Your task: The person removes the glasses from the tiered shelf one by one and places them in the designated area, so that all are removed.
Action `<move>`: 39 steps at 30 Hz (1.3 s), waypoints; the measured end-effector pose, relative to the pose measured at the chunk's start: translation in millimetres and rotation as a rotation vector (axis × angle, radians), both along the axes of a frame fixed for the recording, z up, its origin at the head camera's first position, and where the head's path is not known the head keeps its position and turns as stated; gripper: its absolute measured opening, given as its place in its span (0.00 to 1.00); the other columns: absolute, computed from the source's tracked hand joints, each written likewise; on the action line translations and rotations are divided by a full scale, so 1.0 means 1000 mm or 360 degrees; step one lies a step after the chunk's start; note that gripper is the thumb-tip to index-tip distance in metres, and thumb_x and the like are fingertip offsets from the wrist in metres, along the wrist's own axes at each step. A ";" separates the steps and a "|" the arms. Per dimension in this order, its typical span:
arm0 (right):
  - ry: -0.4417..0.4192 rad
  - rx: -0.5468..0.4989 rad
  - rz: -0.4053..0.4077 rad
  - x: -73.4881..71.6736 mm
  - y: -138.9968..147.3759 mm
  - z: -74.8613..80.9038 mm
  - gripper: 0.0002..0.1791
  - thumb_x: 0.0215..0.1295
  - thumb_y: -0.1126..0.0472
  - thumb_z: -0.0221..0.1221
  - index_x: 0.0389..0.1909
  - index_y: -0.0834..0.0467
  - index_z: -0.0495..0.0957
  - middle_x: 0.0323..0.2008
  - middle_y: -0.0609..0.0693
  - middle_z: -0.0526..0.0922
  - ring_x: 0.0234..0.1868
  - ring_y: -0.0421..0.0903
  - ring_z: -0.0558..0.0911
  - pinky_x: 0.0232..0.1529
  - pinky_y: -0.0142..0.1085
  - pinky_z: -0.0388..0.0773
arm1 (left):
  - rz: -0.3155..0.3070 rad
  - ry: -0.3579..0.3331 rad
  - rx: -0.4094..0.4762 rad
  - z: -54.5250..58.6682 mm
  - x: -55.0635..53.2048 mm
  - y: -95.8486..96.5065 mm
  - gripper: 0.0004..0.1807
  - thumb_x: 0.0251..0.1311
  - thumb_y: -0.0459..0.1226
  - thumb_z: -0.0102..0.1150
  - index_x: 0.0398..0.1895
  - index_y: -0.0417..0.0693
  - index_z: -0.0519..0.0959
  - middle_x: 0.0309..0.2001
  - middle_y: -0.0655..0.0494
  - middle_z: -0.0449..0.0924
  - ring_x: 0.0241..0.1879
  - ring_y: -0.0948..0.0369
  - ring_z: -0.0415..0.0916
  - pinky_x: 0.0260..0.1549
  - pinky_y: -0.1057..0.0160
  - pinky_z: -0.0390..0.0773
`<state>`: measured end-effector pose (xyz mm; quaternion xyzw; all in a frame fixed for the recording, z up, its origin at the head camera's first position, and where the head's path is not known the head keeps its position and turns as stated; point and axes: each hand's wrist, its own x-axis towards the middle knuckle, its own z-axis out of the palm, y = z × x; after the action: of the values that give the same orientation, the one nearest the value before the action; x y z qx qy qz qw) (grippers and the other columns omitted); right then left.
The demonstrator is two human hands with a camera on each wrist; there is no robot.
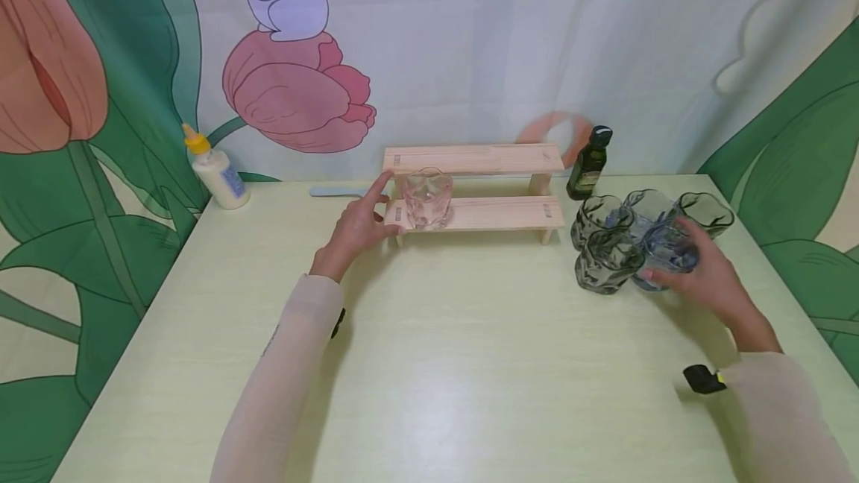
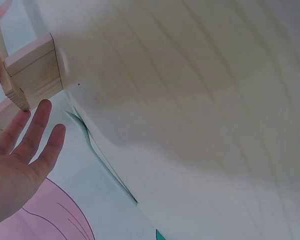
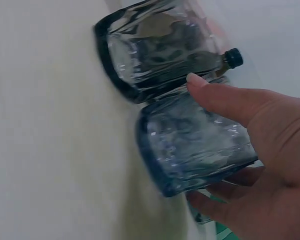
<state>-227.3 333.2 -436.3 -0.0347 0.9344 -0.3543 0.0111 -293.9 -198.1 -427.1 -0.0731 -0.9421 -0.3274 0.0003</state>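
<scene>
On the lower step of a small two-tier wooden rack (image 1: 490, 215) stands a clear pink glass (image 1: 429, 203). At the rack's left end, my left hand (image 1: 359, 228) touches the wood with spread, fairly straight fingers; the left wrist view shows fingertips (image 2: 44, 106) by the wooden end piece. My right hand (image 1: 714, 274) grips a blue glass (image 3: 190, 140) by its sides, thumb on one side and fingers on the other. Close around it are another blue glass (image 1: 647, 203) and several smoky grey-green glasses (image 1: 607, 267). Whether the gripped glass touches the table cannot be told.
A dark green bottle (image 1: 587, 164) stands right of the rack, behind the glasses. A white glue bottle (image 1: 221, 174) with a yellow cap is at the back left. Behind the rack's left end lies a flat pale-blue object (image 1: 335, 191). A printed curtain (image 1: 456, 58) hangs behind the table.
</scene>
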 end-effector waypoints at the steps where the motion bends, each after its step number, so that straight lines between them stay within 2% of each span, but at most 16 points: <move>1: -0.0002 -0.0002 0.0013 0.000 0.000 0.004 0.61 0.59 0.50 0.71 0.81 0.54 0.36 0.75 0.75 0.48 0.69 0.80 0.54 0.57 0.75 0.56 | 0.0001 -0.0003 0.0000 0.000 0.000 0.000 0.57 0.56 0.38 0.73 0.80 0.72 0.45 0.67 0.47 0.74 0.49 0.47 0.82 0.41 0.52 0.80; 8: -0.0032 -0.0022 0.0039 -0.002 0.001 0.026 0.59 0.63 0.48 0.67 0.81 0.52 0.34 0.74 0.77 0.49 0.72 0.78 0.53 0.58 0.74 0.58 | 0.0010 -0.0006 -0.0004 0.000 0.000 0.001 0.56 0.56 0.39 0.73 0.79 0.73 0.45 0.67 0.47 0.74 0.49 0.47 0.82 0.41 0.51 0.80; 14: 0.0037 -0.0011 0.0019 -0.007 -0.004 0.038 0.57 0.64 0.49 0.67 0.81 0.53 0.37 0.74 0.75 0.50 0.71 0.76 0.57 0.56 0.73 0.61 | 0.0008 -0.0007 -0.0015 0.000 0.001 0.000 0.57 0.56 0.38 0.73 0.80 0.73 0.44 0.67 0.47 0.74 0.49 0.47 0.82 0.42 0.51 0.80; 21: 0.0080 -0.0044 0.0005 -0.017 -0.021 0.054 0.59 0.61 0.47 0.69 0.81 0.45 0.36 0.77 0.70 0.47 0.76 0.71 0.53 0.60 0.73 0.58 | 0.0020 -0.0027 0.0002 0.000 0.000 0.001 0.57 0.56 0.39 0.73 0.80 0.74 0.44 0.67 0.47 0.74 0.50 0.47 0.82 0.43 0.51 0.79; 25: 0.0134 -0.0062 0.0040 -0.022 -0.035 0.062 0.58 0.61 0.49 0.69 0.81 0.48 0.39 0.76 0.71 0.51 0.75 0.71 0.55 0.60 0.71 0.60 | 0.0017 -0.0022 0.0006 0.001 0.001 0.001 0.57 0.56 0.39 0.73 0.79 0.74 0.44 0.67 0.47 0.74 0.49 0.47 0.82 0.43 0.50 0.79; 30: 0.0131 -0.0133 0.0109 -0.032 -0.062 0.068 0.58 0.60 0.51 0.70 0.81 0.47 0.40 0.76 0.69 0.52 0.75 0.69 0.57 0.65 0.67 0.61 | 0.0017 -0.0015 0.0003 0.002 0.001 0.001 0.57 0.56 0.39 0.73 0.80 0.73 0.44 0.66 0.47 0.74 0.49 0.47 0.82 0.43 0.49 0.80; 39: 0.0101 -0.0316 0.0282 -0.047 -0.117 0.067 0.54 0.61 0.56 0.70 0.80 0.50 0.44 0.75 0.67 0.55 0.75 0.65 0.58 0.67 0.62 0.63 | 0.0016 -0.0031 0.0008 0.001 0.000 0.001 0.56 0.57 0.39 0.73 0.79 0.75 0.44 0.67 0.47 0.74 0.49 0.47 0.82 0.43 0.49 0.79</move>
<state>-274.8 216.6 -369.4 -0.1292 0.8880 -0.4413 0.0092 -293.7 -196.8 -426.6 -0.0652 -0.9416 -0.3304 -0.0069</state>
